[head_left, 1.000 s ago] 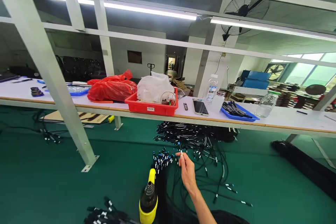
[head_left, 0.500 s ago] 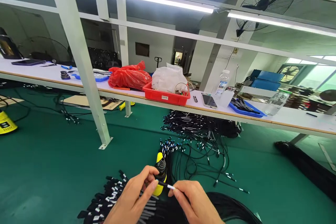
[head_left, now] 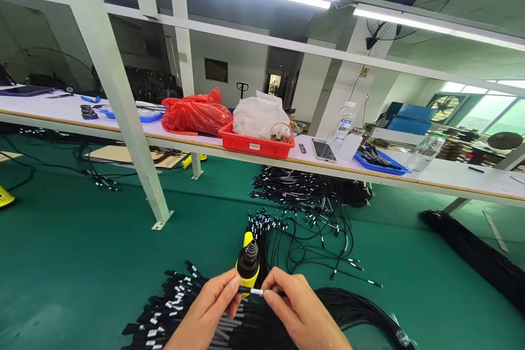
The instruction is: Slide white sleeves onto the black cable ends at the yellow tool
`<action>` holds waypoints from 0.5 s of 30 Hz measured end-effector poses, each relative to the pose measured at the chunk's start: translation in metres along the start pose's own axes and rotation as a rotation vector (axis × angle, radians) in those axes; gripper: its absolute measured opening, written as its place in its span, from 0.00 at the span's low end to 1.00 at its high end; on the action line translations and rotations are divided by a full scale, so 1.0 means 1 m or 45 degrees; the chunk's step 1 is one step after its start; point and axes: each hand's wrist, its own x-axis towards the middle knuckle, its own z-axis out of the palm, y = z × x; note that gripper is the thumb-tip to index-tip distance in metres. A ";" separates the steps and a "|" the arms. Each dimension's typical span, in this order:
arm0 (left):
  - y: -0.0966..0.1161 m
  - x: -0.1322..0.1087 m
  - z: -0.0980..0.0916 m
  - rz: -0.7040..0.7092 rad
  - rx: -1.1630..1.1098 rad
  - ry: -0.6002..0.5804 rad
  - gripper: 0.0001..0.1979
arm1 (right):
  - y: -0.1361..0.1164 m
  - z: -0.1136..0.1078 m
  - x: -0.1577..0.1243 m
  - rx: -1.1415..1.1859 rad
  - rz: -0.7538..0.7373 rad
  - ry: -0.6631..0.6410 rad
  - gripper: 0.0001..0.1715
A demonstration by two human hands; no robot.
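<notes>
Between my two hands a thin black cable (head_left: 256, 292) with a white label sleeve is held almost level. My left hand (head_left: 211, 303) pinches its black end between thumb and fingers. On the other side of the label, my right hand (head_left: 297, 303) grips the cable with thumb and forefinger. Just behind the fingertips stands a yellow and black heat gun (head_left: 249, 262), its stepped nozzle pointing up. Below and left of my hands lies a bundle of black cables (head_left: 164, 311) with white labels; more black cables (head_left: 356, 309) curve off to the right.
Loose cables (head_left: 305, 251) spread over the green surface (head_left: 197, 240) beyond the heat gun. On a raised white shelf (head_left: 443, 178) stand a red tray (head_left: 256, 146), a red bag (head_left: 197, 114), a phone (head_left: 324, 150), a bottle (head_left: 344, 124) and a blue tray (head_left: 381, 163). A slanted white post (head_left: 118, 104) rises at left.
The cable has gone from tilted to nearly level. My left fingers have closed in nearer its black end, and the right fingers have shifted slightly. The whole view has moved a little.
</notes>
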 end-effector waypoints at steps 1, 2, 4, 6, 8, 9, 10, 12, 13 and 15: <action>-0.001 0.000 0.000 -0.017 -0.016 0.008 0.33 | 0.000 0.000 0.001 0.014 0.008 0.002 0.09; -0.002 -0.001 0.000 -0.032 -0.029 0.019 0.33 | 0.001 0.000 0.001 0.028 0.009 0.005 0.09; -0.003 -0.001 0.001 -0.047 -0.040 0.040 0.31 | 0.001 0.000 0.002 0.053 0.013 0.001 0.09; -0.002 -0.001 0.002 -0.032 -0.031 0.048 0.29 | -0.001 -0.001 0.002 0.057 0.033 -0.012 0.09; 0.002 0.000 0.000 0.013 -0.006 0.022 0.26 | -0.004 -0.003 0.002 0.066 0.047 -0.022 0.10; 0.004 0.000 -0.002 0.047 0.004 0.000 0.25 | -0.005 -0.005 0.003 0.082 0.041 -0.017 0.10; 0.008 0.000 -0.004 0.085 0.011 -0.025 0.24 | -0.004 -0.006 0.005 0.118 0.027 -0.004 0.11; 0.015 -0.001 -0.012 0.143 0.013 -0.064 0.22 | 0.005 -0.010 0.014 0.277 -0.001 0.040 0.14; 0.019 -0.003 -0.017 0.155 0.006 -0.068 0.21 | 0.014 -0.011 0.022 0.391 0.003 0.095 0.16; 0.024 -0.008 -0.026 0.154 -0.008 -0.073 0.20 | 0.041 -0.012 0.041 0.629 0.070 0.264 0.19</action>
